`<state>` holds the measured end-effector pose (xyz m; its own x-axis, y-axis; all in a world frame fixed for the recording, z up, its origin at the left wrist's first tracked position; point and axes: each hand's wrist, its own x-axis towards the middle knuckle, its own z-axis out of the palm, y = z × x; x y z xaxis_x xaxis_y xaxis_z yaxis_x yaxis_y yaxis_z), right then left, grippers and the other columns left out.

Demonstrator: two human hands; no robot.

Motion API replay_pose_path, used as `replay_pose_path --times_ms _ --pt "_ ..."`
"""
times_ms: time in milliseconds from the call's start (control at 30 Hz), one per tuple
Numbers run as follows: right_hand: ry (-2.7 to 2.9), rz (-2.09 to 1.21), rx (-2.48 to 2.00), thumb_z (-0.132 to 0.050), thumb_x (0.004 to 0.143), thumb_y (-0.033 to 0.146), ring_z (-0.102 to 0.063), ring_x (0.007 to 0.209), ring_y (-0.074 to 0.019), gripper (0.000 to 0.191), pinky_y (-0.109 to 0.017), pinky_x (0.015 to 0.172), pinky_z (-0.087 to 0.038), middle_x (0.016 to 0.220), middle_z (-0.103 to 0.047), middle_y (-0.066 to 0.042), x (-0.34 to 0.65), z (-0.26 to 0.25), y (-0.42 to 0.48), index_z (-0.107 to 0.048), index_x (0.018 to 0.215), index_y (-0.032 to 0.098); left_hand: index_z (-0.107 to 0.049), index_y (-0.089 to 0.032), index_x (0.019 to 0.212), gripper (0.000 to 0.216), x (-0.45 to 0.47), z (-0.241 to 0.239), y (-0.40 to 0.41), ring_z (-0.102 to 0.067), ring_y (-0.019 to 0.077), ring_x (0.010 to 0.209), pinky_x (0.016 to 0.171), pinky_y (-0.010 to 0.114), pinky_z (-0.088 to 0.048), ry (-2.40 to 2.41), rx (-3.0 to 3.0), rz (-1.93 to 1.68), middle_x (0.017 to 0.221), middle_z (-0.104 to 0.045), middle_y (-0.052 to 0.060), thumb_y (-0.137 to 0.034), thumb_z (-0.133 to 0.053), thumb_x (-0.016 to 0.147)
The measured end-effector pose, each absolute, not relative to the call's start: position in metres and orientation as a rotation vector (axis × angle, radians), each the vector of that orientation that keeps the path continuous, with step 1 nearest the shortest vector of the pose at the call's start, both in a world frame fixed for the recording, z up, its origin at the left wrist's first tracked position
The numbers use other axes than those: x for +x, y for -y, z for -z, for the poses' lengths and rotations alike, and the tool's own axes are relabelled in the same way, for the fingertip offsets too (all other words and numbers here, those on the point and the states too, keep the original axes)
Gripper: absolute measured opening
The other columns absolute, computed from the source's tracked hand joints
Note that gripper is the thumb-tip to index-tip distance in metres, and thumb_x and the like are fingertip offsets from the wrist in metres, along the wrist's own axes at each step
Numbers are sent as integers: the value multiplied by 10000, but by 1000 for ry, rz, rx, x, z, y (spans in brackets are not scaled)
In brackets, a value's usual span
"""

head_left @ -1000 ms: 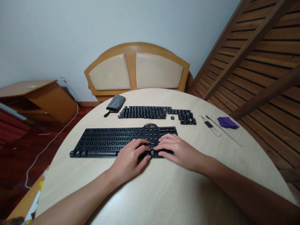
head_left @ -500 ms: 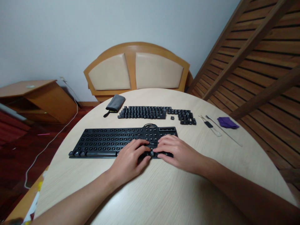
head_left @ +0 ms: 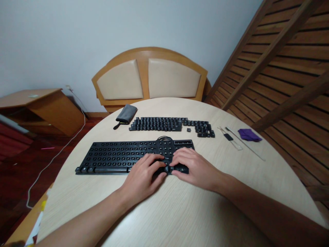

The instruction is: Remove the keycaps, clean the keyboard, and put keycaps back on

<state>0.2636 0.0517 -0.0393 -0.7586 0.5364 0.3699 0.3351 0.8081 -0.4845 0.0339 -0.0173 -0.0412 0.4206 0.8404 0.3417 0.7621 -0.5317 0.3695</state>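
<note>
A black keyboard (head_left: 115, 153) lies on the table, with most of its keycaps off and a row of switch stems bare. The bottom row still carries several keycaps and the long space bar (head_left: 110, 169). Over its lower right part, my left hand (head_left: 146, 175) has thumb and index finger closed about a small keycap (head_left: 167, 169). Right beside it, the thumb and index finger of my right hand (head_left: 194, 168) close about another small keycap (head_left: 172, 168). Its other fingers are curled over the number pad and hide part of it.
Loose keycaps (head_left: 156, 124) stand in rows behind the keyboard, with a single keycap (head_left: 189, 130) apart. A grey pouch (head_left: 127, 114) lies at left; a keycap puller (head_left: 228, 137), a thin brush (head_left: 244, 142) and a purple cloth (head_left: 249, 134) lie at right.
My right hand's fingertips have shifted slightly, and a keycap between its thumb and index finger now shows more. My left hand stays almost where it was.
</note>
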Motion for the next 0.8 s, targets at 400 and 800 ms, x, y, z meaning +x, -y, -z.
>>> replay_pose_path --times_ms 400,800 --pt "2452 -615 -687 -775 846 219 -613 1103 -274 127 -454 971 -476 962 -748 -47 262 43 -52 -693 942 209 -665 -193 1111 191 34 47 16 -608 310 1244 1022 535 -538 -1435 2542 -758 1328 -649 128 -242 -616 933" --pt "2443 -675 -761 -760 840 179 -562 1179 -276 110 -440 994 -485 978 -746 -56 261 39 -47 -694 927 198 -661 -197 1115 192 33 50 17 -613 309 1244 1014 537 -544 -1433 2555 -754 1325 -653 126 -243 -628 931"
